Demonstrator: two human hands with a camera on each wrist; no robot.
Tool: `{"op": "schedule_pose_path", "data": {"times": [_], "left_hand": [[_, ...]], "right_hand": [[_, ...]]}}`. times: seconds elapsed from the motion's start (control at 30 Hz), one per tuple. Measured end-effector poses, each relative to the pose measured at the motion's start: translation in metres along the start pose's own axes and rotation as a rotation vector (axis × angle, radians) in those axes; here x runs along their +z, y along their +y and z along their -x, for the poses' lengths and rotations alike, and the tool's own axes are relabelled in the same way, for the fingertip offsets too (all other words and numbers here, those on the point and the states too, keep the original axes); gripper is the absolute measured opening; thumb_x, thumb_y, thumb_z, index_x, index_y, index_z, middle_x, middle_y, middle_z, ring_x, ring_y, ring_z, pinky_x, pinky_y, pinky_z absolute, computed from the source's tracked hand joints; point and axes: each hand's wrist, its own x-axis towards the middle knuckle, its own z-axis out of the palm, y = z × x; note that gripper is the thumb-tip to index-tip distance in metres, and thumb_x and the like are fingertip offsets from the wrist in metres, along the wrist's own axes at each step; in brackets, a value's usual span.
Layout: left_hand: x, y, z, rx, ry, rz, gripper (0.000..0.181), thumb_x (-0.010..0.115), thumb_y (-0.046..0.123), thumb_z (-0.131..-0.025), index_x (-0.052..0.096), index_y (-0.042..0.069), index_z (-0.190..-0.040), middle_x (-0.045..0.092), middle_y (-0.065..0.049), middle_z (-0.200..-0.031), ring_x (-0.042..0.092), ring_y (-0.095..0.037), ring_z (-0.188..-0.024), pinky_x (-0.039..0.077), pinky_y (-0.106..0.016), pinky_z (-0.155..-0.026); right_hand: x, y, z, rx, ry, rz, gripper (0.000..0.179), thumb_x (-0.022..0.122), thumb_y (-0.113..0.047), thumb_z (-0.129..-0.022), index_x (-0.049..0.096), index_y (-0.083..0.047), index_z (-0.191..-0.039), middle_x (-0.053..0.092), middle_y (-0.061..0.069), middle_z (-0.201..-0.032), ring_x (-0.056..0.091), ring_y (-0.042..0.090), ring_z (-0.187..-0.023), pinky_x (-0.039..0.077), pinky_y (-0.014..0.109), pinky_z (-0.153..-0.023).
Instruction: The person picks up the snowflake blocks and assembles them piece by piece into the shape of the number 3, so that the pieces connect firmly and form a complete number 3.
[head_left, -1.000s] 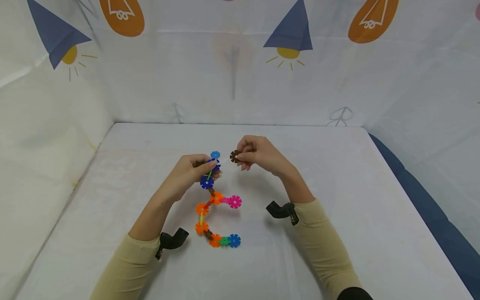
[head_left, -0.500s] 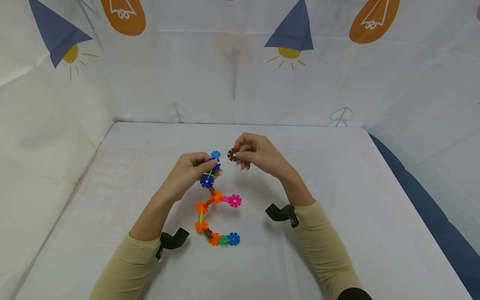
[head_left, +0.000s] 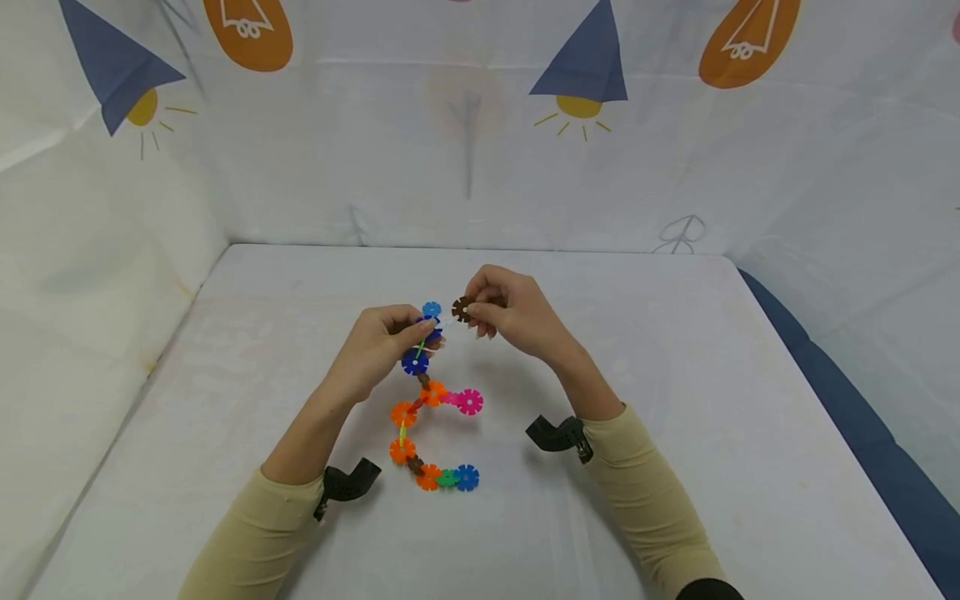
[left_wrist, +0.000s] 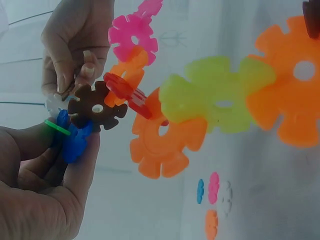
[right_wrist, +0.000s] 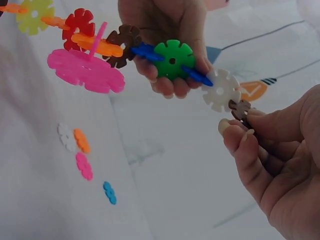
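A chain of slotted snowflake discs hangs from my left hand, which pinches it near its upper end at a dark blue disc and an edge-on green one. Below come a brown disc, orange discs, a pink side branch and a blue end disc. A whitish translucent disc sits at the upper end. Between thumb and fingers my right hand pinches a brown snowflake disc. In the right wrist view its rim meets the white disc's edge; whether the slots interlock I cannot tell.
Loose discs lie on the white table: a light blue one, a pink one, an orange one and a white one. Printed white curtains enclose the table at the back and sides.
My right hand has moved slightly left with the brown disc, closer to the chain's upper end. My left hand has stayed almost still, and the lower chain has shifted only a little.
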Motion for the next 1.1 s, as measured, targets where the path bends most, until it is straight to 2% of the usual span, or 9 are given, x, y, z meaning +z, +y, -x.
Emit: {"op": "schedule_pose_path", "data": {"times": [0.2, 0.43, 0.77, 0.83, 1.1], "left_hand": [[0.000, 0.001, 0.000, -0.009, 0.026, 0.016, 0.026, 0.059, 0.023, -0.101, 0.070, -0.001, -0.099, 0.075, -0.016, -0.094, 0.072, -0.023, -0.082, 0.057, -0.026, -0.072], [0.002, 0.001, 0.000, -0.011, 0.055, 0.009, 0.024, 0.060, 0.020, -0.100, 0.071, -0.001, -0.100, 0.075, -0.017, -0.094, 0.073, -0.029, -0.083, 0.061, -0.027, -0.074], [0.003, -0.003, 0.000, 0.000, 0.075, 0.016, 0.023, 0.061, 0.018, -0.100, 0.072, -0.002, -0.100, 0.076, -0.019, -0.094, 0.074, -0.022, -0.078, 0.061, -0.028, -0.074], [0.003, -0.003, 0.001, -0.004, 0.084, 0.014, 0.023, 0.060, 0.017, -0.100, 0.072, -0.002, -0.100, 0.076, -0.019, -0.094, 0.074, -0.017, -0.075, 0.061, -0.028, -0.074], [0.003, -0.003, 0.000, -0.006, 0.109, 0.003, 0.022, 0.061, 0.017, -0.099, 0.073, -0.002, -0.099, 0.076, -0.018, -0.093, 0.074, -0.027, -0.079, 0.061, -0.027, -0.073]], "right_hand": [[0.008, -0.002, 0.002, -0.068, 0.065, 0.023, 0.004, 0.062, -0.002, -0.095, 0.060, -0.002, -0.099, 0.067, 0.015, -0.078, 0.061, 0.021, -0.059, 0.057, 0.037, -0.056], [0.016, 0.001, 0.003, -0.127, 0.136, 0.073, 0.005, 0.060, 0.001, -0.095, 0.060, -0.003, -0.096, 0.068, 0.014, -0.077, 0.060, 0.018, -0.058, 0.054, 0.027, -0.054], [0.019, -0.001, 0.003, -0.184, 0.134, 0.137, 0.012, 0.060, 0.006, -0.093, 0.059, -0.005, -0.090, 0.067, 0.009, -0.072, 0.060, 0.019, -0.057, 0.052, 0.028, -0.052], [0.020, -0.001, 0.003, -0.188, 0.140, 0.144, 0.012, 0.060, 0.006, -0.093, 0.059, -0.005, -0.089, 0.067, 0.009, -0.072, 0.060, 0.021, -0.057, 0.052, 0.028, -0.052], [0.028, 0.002, 0.005, -0.173, 0.217, 0.134, 0.008, 0.062, 0.005, -0.093, 0.060, -0.003, -0.092, 0.069, 0.014, -0.074, 0.062, 0.023, -0.057, 0.051, 0.025, -0.053]]}}
